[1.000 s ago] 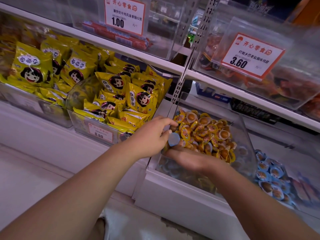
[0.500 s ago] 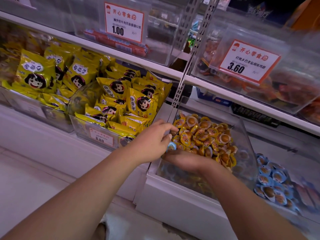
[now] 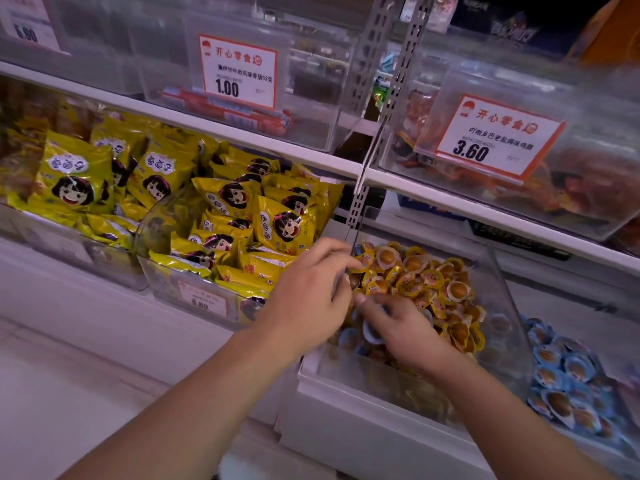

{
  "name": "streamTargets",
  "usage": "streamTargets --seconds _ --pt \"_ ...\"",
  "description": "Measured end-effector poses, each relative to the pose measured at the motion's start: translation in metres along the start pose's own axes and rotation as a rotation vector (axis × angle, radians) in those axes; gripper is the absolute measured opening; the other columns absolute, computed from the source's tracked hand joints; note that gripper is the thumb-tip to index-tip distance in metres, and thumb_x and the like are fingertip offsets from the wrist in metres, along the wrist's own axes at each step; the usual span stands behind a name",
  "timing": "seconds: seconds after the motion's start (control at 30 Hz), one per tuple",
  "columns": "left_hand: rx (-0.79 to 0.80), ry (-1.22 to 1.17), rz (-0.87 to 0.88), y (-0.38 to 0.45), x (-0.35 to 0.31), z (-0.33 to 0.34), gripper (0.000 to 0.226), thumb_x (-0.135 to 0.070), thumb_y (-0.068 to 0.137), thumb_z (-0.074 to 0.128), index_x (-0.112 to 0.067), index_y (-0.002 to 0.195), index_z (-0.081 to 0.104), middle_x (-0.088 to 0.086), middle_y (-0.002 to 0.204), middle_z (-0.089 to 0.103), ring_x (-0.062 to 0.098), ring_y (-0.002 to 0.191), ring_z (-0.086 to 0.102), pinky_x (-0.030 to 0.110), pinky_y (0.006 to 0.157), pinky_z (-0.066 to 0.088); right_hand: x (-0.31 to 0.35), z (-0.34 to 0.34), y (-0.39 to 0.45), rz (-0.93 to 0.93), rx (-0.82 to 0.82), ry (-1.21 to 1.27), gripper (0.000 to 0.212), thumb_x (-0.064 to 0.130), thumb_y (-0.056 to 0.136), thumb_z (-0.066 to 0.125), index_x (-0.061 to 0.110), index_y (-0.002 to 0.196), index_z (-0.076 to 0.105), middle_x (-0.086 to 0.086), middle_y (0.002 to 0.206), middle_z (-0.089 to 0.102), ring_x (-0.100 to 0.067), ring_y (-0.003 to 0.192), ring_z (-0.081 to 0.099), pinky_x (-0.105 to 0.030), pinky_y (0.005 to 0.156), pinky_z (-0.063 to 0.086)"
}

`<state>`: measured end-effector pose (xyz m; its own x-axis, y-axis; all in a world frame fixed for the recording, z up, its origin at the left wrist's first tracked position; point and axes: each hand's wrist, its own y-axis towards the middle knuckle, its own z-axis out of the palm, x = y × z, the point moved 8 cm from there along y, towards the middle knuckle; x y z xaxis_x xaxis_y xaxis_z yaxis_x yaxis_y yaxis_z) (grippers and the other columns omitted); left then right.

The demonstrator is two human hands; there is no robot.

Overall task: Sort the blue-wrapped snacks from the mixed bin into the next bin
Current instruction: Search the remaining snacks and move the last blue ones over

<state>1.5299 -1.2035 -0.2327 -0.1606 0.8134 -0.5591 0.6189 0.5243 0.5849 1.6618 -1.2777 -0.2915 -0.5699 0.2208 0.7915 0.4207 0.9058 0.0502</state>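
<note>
Reaching into the mixed bin [image 3: 498,278], right hand [image 3: 401,327] curls over a blue-wrapped snack [image 3: 372,336], apparently gripping it. Left hand [image 3: 311,289] just beside, fingers bent at the yellow-wrapped snacks [image 3: 429,278]; grip cannot be told. Right of both hands: next bin [image 3: 620,441] with blue-wrapped snacks [image 3: 568,379]. Left: yellow bags [image 3: 221,216].

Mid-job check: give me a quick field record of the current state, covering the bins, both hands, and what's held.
mixed bin: clear plastic bin, mostly yellow-wrapped round snacks, a few blue ones low at the front
next bin: to its right, blue-wrapped round snacks
left hand: at the mixed bin's left edge, fingers curled, contents hidden
right hand: in the mixed bin, gripping a pale blue snack pack
left neighbour: yellow cartoon-face packets
</note>
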Motion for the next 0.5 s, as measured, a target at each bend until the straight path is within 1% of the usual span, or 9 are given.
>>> streamTargets --seconds 0.07,0.1,0.13,0.2,0.27,0.37,0.4,0.43,0.5 --pt "-0.168 -0.068 0.068 -0.001 -0.019 -0.014 0.022 -0.015 0.094 0.053 -0.019 0.107 0.07 -0.007 0.118 0.058 0.01 0.11 0.058 0.029 0.09 0.049 -0.021 -0.035 -0.003 0.221 -0.253 0.434 0.043 0.058 0.093 0.054 0.024 0.072 0.07 0.008 0.056 0.057 -0.008 0.052 0.054 -0.019 0.051 0.046" --pt "-0.202 -0.125 0.084 -0.002 -0.028 -0.014 0.022 -0.016 0.094 0.052 -0.019 0.107 0.069 -0.009 0.116 0.059 0.009 0.109 0.059 0.028 0.089 0.05 -0.034 -0.04 -0.005 0.342 -0.29 0.752 0.04 0.055 0.095 0.054 0.02 0.084 0.07 0.0 0.061 0.06 -0.014 0.053 0.057 -0.022 0.049 0.047" --pt "-0.193 -0.19 0.081 -0.003 -0.035 -0.008 0.022 -0.019 0.096 0.051 -0.021 0.109 0.068 -0.012 0.115 0.058 0.008 0.109 0.059 0.027 0.089 0.05 -0.038 -0.041 -0.006 0.419 -0.281 1.037 0.042 0.053 0.097 0.051 0.013 0.095 0.064 -0.006 0.063 0.057 -0.017 0.051 0.054 -0.023 0.046 0.045" --pt "-0.073 -0.305 -0.019 -0.003 -0.045 0.022 0.023 -0.029 0.099 0.052 -0.028 0.119 0.063 -0.019 0.118 0.055 0.004 0.113 0.058 0.028 0.092 0.05 -0.038 -0.048 -0.009 0.444 -0.277 1.36 0.045 0.051 0.1 0.043 0.007 0.102 0.053 -0.011 0.067 0.052 -0.017 0.054 0.047 -0.024 0.049 0.04" --pt "0.015 -0.491 -0.283 -0.006 -0.048 0.059 0.03 -0.039 0.098 0.056 -0.034 0.128 0.057 -0.019 0.125 0.058 -0.001 0.116 0.057 0.032 0.099 0.049 -0.035 -0.056 -0.016 0.392 -0.293 1.486 0.051 0.05 0.098 0.043 0.001 0.097 0.057 -0.015 0.07 0.055 -0.021 0.06 0.05 -0.028 0.054 0.042" --pt "0.017 -1.23 -1.006 -0.023 -0.048 0.123 0.036 -0.044 0.098 0.053 -0.022 0.122 0.067 -0.001 0.114 0.074 0.018 0.107 0.069 0.042 0.095 0.054 -0.024 -0.058 -0.025 0.271 -0.229 1.603 0.052 0.049 0.093 0.045 0.002 0.08 0.063 -0.016 0.072 0.052 -0.026 0.058 0.048 -0.029 0.048 0.043" --pt "0.01 -1.441 -1.142 -0.024 -0.057 0.14 0.043 -0.047 0.098 0.05 -0.016 0.121 0.069 0.007 0.111 0.075 0.024 0.105 0.07 0.043 0.093 0.054 -0.025 -0.058 -0.026 0.251 -0.23 1.622 0.052 0.049 0.094 0.043 0.005 0.076 0.064 -0.016 0.073 0.052 -0.027 0.058 0.048 -0.029 0.049 0.044" --pt "-0.013 -1.57 -1.18 -0.02 -0.063 0.151 0.047 -0.048 0.099 0.047 -0.012 0.121 0.069 0.011 0.111 0.074 0.028 0.105 0.07 0.043 0.095 0.053 -0.027 -0.058 -0.025 0.244 -0.261 1.648 0.052 0.049 0.095 0.042 0.008 0.072 0.065 -0.016 0.075 0.053 -0.028 0.06 0.051 -0.03 0.051 0.046" --pt "-0.072 -1.688 -1.142 -0.009 -0.064 0.158 0.045 -0.043 0.101 0.044 -0.01 0.117 0.071 0.015 0.111 0.073 0.031 0.105 0.07 0.043 0.097 0.051 -0.034 -0.059 -0.019 0.252 -0.384 1.7 0.043 0.042 0.093 0.047 0.008 0.075 0.065 -0.02 0.083 0.059 -0.033 0.071 0.059 -0.039 0.068 0.053"
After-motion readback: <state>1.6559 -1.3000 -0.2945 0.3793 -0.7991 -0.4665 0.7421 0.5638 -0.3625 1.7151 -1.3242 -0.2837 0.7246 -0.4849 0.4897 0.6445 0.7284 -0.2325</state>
